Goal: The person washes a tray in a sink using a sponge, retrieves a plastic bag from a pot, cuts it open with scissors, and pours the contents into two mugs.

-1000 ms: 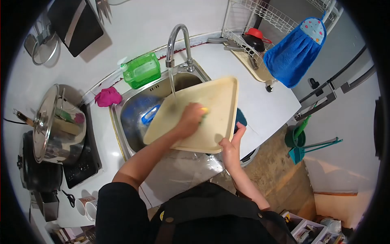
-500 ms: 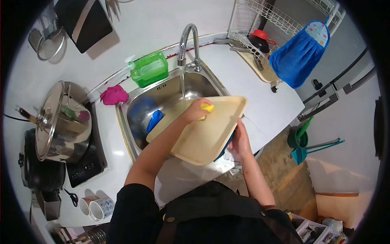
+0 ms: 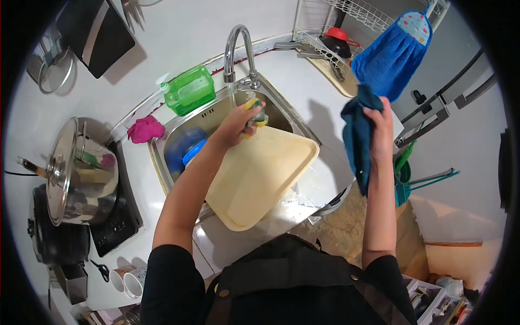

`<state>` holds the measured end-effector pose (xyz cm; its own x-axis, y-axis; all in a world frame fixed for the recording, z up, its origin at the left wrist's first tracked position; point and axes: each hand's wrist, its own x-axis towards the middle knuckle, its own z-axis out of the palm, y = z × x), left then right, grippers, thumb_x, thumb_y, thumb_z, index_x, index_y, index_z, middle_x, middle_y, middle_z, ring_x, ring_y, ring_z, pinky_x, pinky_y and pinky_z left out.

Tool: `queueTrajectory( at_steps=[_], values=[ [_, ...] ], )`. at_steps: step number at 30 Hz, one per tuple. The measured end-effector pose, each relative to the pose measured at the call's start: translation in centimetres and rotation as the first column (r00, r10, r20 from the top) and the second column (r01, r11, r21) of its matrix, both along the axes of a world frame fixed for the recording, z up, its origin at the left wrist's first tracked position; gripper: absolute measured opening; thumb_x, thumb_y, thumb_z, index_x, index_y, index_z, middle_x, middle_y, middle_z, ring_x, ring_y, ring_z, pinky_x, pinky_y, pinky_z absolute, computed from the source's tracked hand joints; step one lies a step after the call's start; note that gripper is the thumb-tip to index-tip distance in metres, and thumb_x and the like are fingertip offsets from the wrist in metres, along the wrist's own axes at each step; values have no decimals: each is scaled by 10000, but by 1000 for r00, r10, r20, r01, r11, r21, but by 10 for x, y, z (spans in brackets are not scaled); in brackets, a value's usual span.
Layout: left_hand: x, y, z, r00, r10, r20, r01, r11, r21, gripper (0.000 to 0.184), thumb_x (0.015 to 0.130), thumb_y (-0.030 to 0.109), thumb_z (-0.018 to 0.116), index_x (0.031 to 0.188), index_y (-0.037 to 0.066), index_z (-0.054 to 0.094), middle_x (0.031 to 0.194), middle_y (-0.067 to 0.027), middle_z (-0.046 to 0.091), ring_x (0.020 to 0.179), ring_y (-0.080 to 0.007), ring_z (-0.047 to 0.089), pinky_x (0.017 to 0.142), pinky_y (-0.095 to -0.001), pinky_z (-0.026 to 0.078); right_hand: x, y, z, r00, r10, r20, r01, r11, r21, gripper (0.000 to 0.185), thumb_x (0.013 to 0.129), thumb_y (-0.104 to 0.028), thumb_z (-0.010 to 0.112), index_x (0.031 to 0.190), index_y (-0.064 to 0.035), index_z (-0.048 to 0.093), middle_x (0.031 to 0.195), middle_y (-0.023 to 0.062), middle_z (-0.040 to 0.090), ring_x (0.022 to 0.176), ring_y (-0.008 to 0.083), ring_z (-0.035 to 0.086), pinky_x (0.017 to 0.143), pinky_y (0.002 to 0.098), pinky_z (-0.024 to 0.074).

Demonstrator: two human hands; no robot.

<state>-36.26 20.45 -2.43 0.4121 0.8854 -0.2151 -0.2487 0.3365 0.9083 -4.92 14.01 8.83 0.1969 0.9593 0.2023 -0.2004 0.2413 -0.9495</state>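
My left hand point(image 3: 238, 123) is closed around a yellow and green sponge point(image 3: 255, 112), just below the running faucet point(image 3: 238, 49). A cream tray point(image 3: 260, 176) lies across the sink's front part and the counter edge, beneath my left forearm, with neither hand gripping it. Off to the right, my right hand point(image 3: 381, 127) holds a dark blue cloth point(image 3: 357, 132) up over the counter. Inside the metal sink point(image 3: 279, 100), a bright blue item point(image 3: 193, 152) shows partly behind the tray; its kind is unclear.
A green soap bottle point(image 3: 189, 91) and a pink cloth point(image 3: 145, 129) sit along the sink's back and left rim. At left stands a large lidded pot point(image 3: 89, 173). A blue hand towel point(image 3: 392, 57) hangs from the white wire rack point(image 3: 346, 16) at right.
My right hand has let go of the tray and moved right and up with the dark blue cloth. The tray now lies lower. My left hand has lifted the sponge toward the faucet.
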Motion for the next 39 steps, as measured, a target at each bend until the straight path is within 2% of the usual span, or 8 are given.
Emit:
queueTrajectory(
  at_steps=[11,12,14,21,24,27,34,39],
  values=[
    [-16,-22,2,882,125,-454,-144,990,-7,288,865,422,583,875,136,617,597,37,379,501,-95,402,437,-284,323,-18,50,-77,584,152,797,-137,987,-88,209,757,-80,566,962,-44,579,762,122,570,712,208,527,691,320,439],
    [-38,-6,-23,654,303,-693,-19,922,386,332,875,439,553,904,115,621,637,15,432,562,-123,442,506,-302,358,-21,52,-81,541,4,841,-96,994,58,210,755,-80,566,959,-39,586,769,129,576,716,224,537,700,329,446],
    [-83,34,-50,326,607,-725,234,692,684,409,902,450,497,954,65,623,735,-61,536,677,-202,523,628,-348,421,-30,57,-83,436,-301,848,-33,937,349,213,751,-81,567,955,-28,599,782,145,587,725,255,556,717,346,460],
    [-142,92,77,488,746,-453,-43,539,841,494,909,453,463,1026,12,652,989,-202,658,930,-326,630,837,-398,460,-138,82,-80,750,642,156,-559,743,-369,165,902,-130,510,906,7,602,773,78,599,650,149,596,606,276,527],
    [-165,90,105,160,813,-560,-191,582,791,445,887,443,481,901,59,705,877,-171,681,854,-329,644,796,-409,475,-191,91,-93,665,747,-21,-667,580,-468,273,947,-211,488,792,-5,577,684,70,579,578,145,583,559,265,516],
    [-195,103,93,-85,739,-669,-280,626,728,399,883,396,481,780,90,717,784,-152,680,786,-329,649,761,-415,484,-223,104,-95,554,825,111,-652,513,-558,415,956,-316,477,659,-32,533,572,54,536,496,142,538,501,264,470],
    [-228,133,53,9,621,-784,-403,720,565,484,892,404,424,788,14,692,867,-242,657,889,-402,616,821,-451,460,-251,137,-88,246,863,440,-718,468,-516,443,896,-398,518,674,-21,585,565,68,562,495,151,520,489,320,439],
    [-250,151,20,72,532,-844,-366,801,474,519,911,355,379,924,-90,644,1021,-327,593,1044,-446,550,921,-459,410,-278,185,-81,354,654,669,-696,661,-279,227,832,-254,596,800,-30,611,684,93,586,649,246,566,617,361,478]
  ],
)
